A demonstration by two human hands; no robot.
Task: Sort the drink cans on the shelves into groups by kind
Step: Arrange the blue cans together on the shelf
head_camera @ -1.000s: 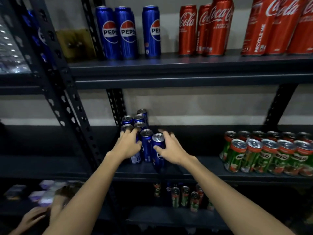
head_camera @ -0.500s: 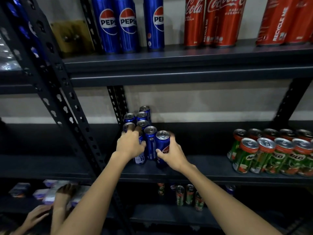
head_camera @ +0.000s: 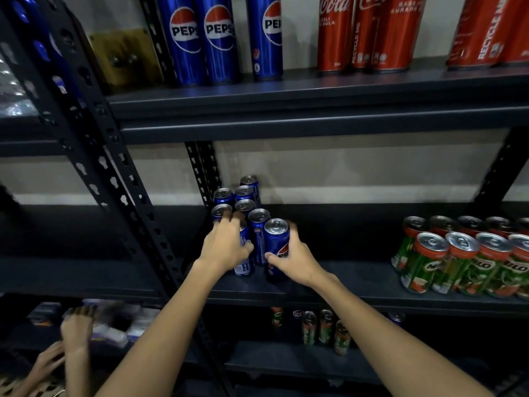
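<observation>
- The middle shelf (head_camera: 357, 287) carries two groups well apart: a blue Pepsi cluster (head_camera: 243, 202) at its left end by the post (head_camera: 204, 170), and Milo cans (head_camera: 458, 259) at the right.
- The step in hand looks like closing the front Pepsi cans into that cluster. Best to slide them along the shelf, not lift them, keeping each upright and pushing low on the body so the tall, slim cans do not tip into their neighbours.
- The right hand (head_camera: 297, 262) grips the front can (head_camera: 276, 247), thumb across its label and fingers curled round the far side. The can stands on the shelf at the cluster's front right, touching or just beside the next one.
- The left hand (head_camera: 226, 245) is wrapped round another can (head_camera: 244, 257) at the front left, its fingertips reaching the can tops behind.
- Hidden or unclear: the top-shelf Pepsi (head_camera: 200, 38) and Coke cans (head_camera: 369, 32) are cut off at the frame's top.
- The bottom shelf is dark; mixed cans (head_camera: 317, 328) stand there, their kinds hard to read.
- Someone else's hands (head_camera: 74, 330) at lower left are blurred.
</observation>
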